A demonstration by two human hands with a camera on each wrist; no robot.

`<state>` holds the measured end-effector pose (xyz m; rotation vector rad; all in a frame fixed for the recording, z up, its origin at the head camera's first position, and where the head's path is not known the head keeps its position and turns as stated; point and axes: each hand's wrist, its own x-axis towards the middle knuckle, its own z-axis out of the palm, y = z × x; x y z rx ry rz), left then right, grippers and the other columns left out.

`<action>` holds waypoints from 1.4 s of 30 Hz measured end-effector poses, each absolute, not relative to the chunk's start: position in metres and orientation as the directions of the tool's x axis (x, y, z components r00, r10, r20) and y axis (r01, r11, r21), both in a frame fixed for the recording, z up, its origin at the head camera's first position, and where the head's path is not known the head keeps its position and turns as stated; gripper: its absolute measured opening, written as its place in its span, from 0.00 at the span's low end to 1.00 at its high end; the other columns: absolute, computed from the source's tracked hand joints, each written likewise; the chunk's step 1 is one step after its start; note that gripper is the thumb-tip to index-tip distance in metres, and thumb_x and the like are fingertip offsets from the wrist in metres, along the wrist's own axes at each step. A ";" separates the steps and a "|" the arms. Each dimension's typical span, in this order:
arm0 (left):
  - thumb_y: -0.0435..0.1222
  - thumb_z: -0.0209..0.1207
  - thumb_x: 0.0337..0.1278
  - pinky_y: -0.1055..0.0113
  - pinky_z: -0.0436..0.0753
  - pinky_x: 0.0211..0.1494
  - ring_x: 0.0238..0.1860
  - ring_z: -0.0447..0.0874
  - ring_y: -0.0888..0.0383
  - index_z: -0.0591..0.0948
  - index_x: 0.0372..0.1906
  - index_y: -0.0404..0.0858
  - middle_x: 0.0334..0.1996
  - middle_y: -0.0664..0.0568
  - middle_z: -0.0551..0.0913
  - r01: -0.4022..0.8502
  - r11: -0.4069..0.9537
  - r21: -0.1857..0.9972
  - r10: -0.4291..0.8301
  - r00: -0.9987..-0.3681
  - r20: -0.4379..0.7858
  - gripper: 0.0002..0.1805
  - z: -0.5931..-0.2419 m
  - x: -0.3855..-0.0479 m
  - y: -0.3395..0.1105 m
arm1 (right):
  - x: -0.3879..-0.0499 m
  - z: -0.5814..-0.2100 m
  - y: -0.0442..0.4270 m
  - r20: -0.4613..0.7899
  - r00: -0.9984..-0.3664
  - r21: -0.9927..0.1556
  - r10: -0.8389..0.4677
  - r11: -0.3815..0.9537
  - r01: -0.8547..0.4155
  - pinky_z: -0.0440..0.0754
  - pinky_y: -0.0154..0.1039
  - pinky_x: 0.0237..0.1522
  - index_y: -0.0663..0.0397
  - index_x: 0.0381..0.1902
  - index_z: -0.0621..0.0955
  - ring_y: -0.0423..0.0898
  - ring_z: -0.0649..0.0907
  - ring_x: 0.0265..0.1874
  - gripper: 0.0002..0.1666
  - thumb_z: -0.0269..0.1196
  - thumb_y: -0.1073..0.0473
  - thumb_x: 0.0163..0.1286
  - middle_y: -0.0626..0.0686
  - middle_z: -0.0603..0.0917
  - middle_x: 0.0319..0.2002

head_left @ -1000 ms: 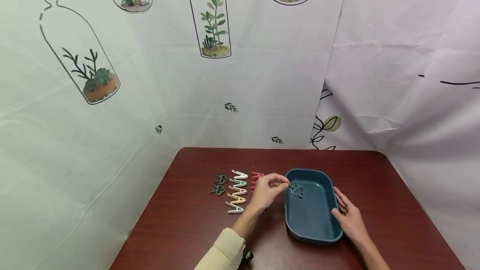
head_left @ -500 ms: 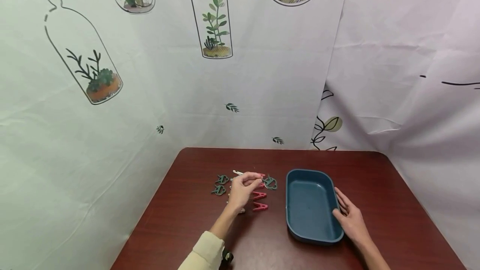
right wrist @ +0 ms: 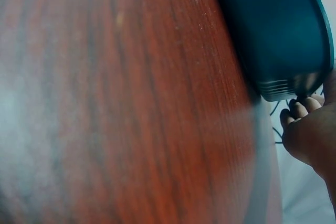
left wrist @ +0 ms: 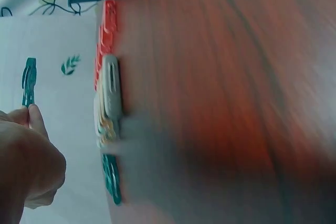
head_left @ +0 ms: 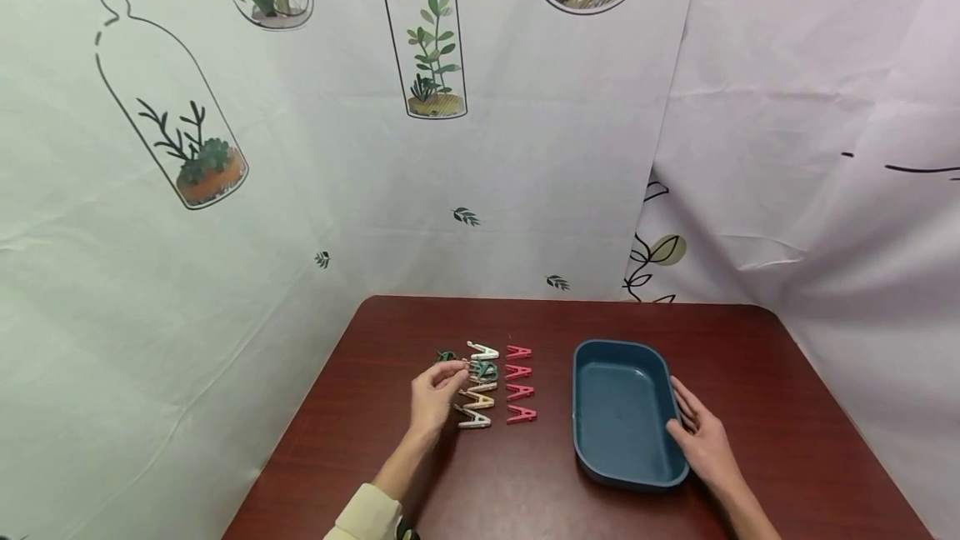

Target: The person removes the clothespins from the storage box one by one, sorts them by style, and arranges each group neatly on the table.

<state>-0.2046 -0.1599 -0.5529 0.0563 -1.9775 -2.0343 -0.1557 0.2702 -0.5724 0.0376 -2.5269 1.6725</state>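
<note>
My left hand (head_left: 433, 398) pinches a green clip (head_left: 483, 370) by one end between thumb and fingertips. The clip hangs in front of the column of pale clothespins (head_left: 477, 400) and hides some of it. In the left wrist view the held clip (left wrist: 29, 82) points up from the fingertips, raised above the table. Another green clip (head_left: 446, 356) lies just behind the left hand, partly covered by it. My right hand (head_left: 703, 444) holds the right side of a blue rectangular tub (head_left: 630, 415), thumb at the rim and fingers along the outer wall. The tub's inside is bare.
A column of several red clothespins (head_left: 520, 391) lies between the pale ones and the tub. All of this sits on a dark red-brown table (head_left: 525, 482). Beyond its far edge hangs a white cloth (head_left: 525, 190) printed with plants.
My left hand has carried the green clip leftward from over the tub, across the red clothespins, to the pale ones. My right hand and the tub stay in place.
</note>
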 end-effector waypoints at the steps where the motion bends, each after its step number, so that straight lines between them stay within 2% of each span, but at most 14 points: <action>1: 0.24 0.70 0.63 0.69 0.87 0.45 0.38 0.90 0.60 0.86 0.48 0.21 0.42 0.36 0.90 0.181 -0.009 0.984 -0.255 -0.951 0.172 0.11 -0.554 -0.204 -0.164 | -0.156 -0.573 0.270 0.107 -0.993 -0.915 0.041 0.395 -0.082 0.70 0.14 0.49 0.63 0.84 0.58 0.66 0.64 0.74 0.43 0.56 0.74 0.74 0.70 0.64 0.78; 5: 0.22 0.69 0.62 0.69 0.88 0.45 0.37 0.91 0.60 0.85 0.48 0.19 0.42 0.34 0.90 0.151 -0.037 0.988 -0.310 -0.941 0.133 0.12 -0.560 -0.200 -0.183 | -0.156 -0.573 0.270 0.111 -0.993 -0.912 0.047 0.401 -0.083 0.70 0.14 0.50 0.63 0.84 0.59 0.63 0.64 0.74 0.43 0.57 0.74 0.74 0.70 0.65 0.77; 12: 0.20 0.67 0.63 0.68 0.88 0.46 0.37 0.91 0.60 0.83 0.50 0.17 0.42 0.34 0.90 0.085 -0.062 0.994 -0.382 -0.922 0.056 0.12 -0.572 -0.187 -0.210 | -0.156 -0.572 0.269 0.099 -0.994 -0.922 0.043 0.380 -0.076 0.70 0.13 0.48 0.63 0.84 0.58 0.68 0.64 0.75 0.43 0.56 0.75 0.74 0.71 0.64 0.77; 20: 0.20 0.66 0.65 0.66 0.89 0.48 0.37 0.91 0.60 0.81 0.51 0.14 0.41 0.34 0.90 0.050 -0.084 0.995 -0.390 -0.921 0.013 0.14 -0.582 -0.177 -0.225 | -0.156 -0.573 0.269 0.112 -0.993 -0.918 0.045 0.388 -0.086 0.70 0.14 0.48 0.63 0.84 0.58 0.67 0.65 0.74 0.43 0.56 0.75 0.74 0.70 0.64 0.77; 25: 0.21 0.67 0.65 0.69 0.88 0.45 0.37 0.91 0.60 0.84 0.50 0.17 0.41 0.34 0.90 -0.017 -0.017 1.000 -0.407 -0.913 -0.023 0.13 -0.584 -0.174 -0.227 | -0.156 -0.574 0.270 0.114 -0.992 -0.916 0.048 0.391 -0.086 0.71 0.14 0.50 0.63 0.84 0.59 0.58 0.66 0.74 0.43 0.57 0.74 0.73 0.69 0.65 0.77; 31: 0.24 0.69 0.64 0.72 0.87 0.42 0.37 0.91 0.60 0.87 0.48 0.22 0.40 0.37 0.91 -0.082 0.086 0.993 -0.442 -0.896 -0.036 0.10 -0.585 -0.173 -0.227 | -0.154 -0.573 0.270 0.119 -0.992 -0.922 0.041 0.376 -0.095 0.70 0.14 0.51 0.65 0.83 0.58 0.55 0.65 0.75 0.43 0.58 0.74 0.73 0.71 0.64 0.77; 36: 0.29 0.71 0.64 0.76 0.83 0.38 0.36 0.90 0.62 0.90 0.46 0.29 0.38 0.43 0.92 -0.134 0.204 0.970 -0.465 -0.885 -0.024 0.09 -0.585 -0.173 -0.228 | -0.154 -0.574 0.271 0.132 -0.990 -0.917 0.050 0.386 -0.103 0.71 0.14 0.50 0.63 0.83 0.59 0.34 0.67 0.70 0.43 0.58 0.74 0.73 0.70 0.65 0.77; 39: 0.30 0.72 0.63 0.76 0.82 0.37 0.37 0.90 0.62 0.91 0.44 0.32 0.37 0.46 0.92 -0.151 0.269 0.951 -0.470 -0.883 -0.007 0.07 -0.584 -0.173 -0.228 | -0.155 -0.574 0.271 0.130 -0.990 -0.915 0.053 0.391 -0.099 0.71 0.14 0.50 0.63 0.83 0.59 0.38 0.67 0.71 0.43 0.57 0.74 0.73 0.69 0.65 0.77; 42: 0.32 0.73 0.62 0.73 0.80 0.40 0.37 0.88 0.61 0.92 0.42 0.36 0.36 0.49 0.92 -0.161 0.363 0.918 -0.468 -0.883 0.030 0.06 -0.582 -0.173 -0.229 | -0.155 -0.573 0.271 0.124 -0.991 -0.914 0.053 0.394 -0.093 0.71 0.14 0.49 0.64 0.83 0.59 0.57 0.66 0.74 0.42 0.57 0.74 0.74 0.70 0.65 0.77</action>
